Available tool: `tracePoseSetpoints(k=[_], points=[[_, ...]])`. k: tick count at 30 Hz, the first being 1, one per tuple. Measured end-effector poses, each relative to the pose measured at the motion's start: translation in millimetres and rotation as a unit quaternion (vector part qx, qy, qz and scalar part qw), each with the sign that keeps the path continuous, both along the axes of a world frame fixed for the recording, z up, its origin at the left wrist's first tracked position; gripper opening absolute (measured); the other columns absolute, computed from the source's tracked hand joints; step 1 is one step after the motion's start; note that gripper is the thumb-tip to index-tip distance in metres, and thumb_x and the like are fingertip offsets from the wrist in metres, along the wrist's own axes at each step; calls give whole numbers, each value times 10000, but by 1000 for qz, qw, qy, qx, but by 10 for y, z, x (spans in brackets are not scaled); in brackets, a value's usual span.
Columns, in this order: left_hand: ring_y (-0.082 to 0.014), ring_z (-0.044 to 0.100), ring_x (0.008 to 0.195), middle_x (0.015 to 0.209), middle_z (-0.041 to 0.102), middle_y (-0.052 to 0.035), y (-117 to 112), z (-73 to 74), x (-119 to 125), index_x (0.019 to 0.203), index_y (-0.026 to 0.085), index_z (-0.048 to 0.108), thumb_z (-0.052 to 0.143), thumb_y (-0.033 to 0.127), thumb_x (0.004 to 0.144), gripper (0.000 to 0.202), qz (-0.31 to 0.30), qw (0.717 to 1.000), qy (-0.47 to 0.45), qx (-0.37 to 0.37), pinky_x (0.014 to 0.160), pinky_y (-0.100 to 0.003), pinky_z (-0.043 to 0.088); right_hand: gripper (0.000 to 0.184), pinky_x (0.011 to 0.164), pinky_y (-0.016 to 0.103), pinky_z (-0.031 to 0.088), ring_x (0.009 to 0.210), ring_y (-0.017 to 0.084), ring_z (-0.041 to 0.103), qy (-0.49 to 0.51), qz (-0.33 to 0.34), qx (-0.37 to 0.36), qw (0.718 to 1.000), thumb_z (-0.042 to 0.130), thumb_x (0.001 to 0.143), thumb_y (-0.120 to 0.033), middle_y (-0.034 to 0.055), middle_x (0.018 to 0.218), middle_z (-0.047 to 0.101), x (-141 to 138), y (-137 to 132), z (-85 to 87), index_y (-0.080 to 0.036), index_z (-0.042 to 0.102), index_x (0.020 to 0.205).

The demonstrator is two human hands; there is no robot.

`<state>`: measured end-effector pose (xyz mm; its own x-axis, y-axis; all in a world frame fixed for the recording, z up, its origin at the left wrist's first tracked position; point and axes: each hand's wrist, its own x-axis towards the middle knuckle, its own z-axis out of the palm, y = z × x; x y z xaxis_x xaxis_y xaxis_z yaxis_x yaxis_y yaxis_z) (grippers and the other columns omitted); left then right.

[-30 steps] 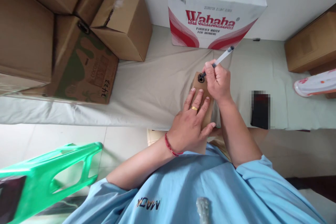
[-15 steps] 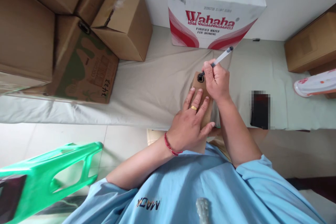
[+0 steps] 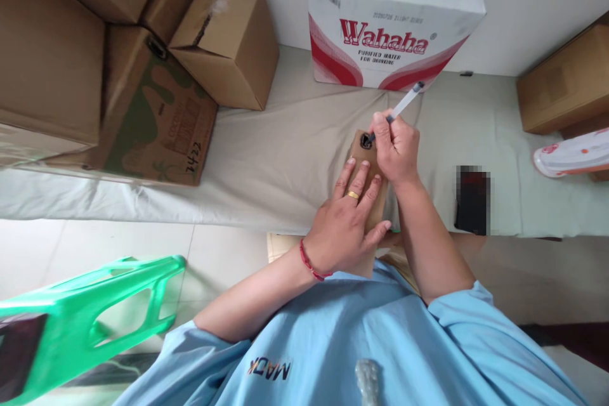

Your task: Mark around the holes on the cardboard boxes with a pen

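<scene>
A strip of brown cardboard lies on the cloth-covered table and reaches over its front edge towards my shirt. My left hand rests flat on it with the fingers spread. My right hand grips a pen with a clear barrel and a dark end. The pen's tip touches the edge of a dark ring-shaped mark near the strip's far end. Whether the mark's middle is a hole or ink, I cannot tell.
A white and red Wahaba carton stands behind my hands. Brown cardboard boxes are stacked at the left, another box at the right. A blurred-out black object lies to my right. A green plastic stool is at lower left.
The pen tip has shifted slightly to the right along the dark mark, and my right hand moved with it. My left hand keeps its place on the cardboard.
</scene>
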<state>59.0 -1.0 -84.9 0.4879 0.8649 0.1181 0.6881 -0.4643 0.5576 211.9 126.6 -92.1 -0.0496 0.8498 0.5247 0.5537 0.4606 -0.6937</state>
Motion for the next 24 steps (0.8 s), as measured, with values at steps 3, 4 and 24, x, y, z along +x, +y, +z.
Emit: tracePoseSetpoints(k=[3,4,24], points=[[-449,104,1752,1845,247,-241,3,8,4,1693,80,421,622,498,1068,778,0,1000,3,-8,1224,-634,547,528,689,287,442,635,127,595,9,-12,1,1000,385,1145,-646,-21,688,609,3,-1,-11,-247,600,874],[-448,99,1753,1846,243,-239,3,10,5,1695,83,420,623,498,1066,780,0,1000,3,-9,1224,-640,545,514,688,288,440,632,128,593,6,-15,2,1000,387,1148,-636,-22,691,612,3,0,-14,-247,605,892],[-421,99,1760,1846,257,-226,-2,12,-11,1695,104,423,610,507,1071,767,-1,1000,0,-6,1326,-662,418,585,683,299,446,622,131,580,-4,-23,-8,1000,384,1119,-727,-23,674,614,72,79,-13,-240,632,909]])
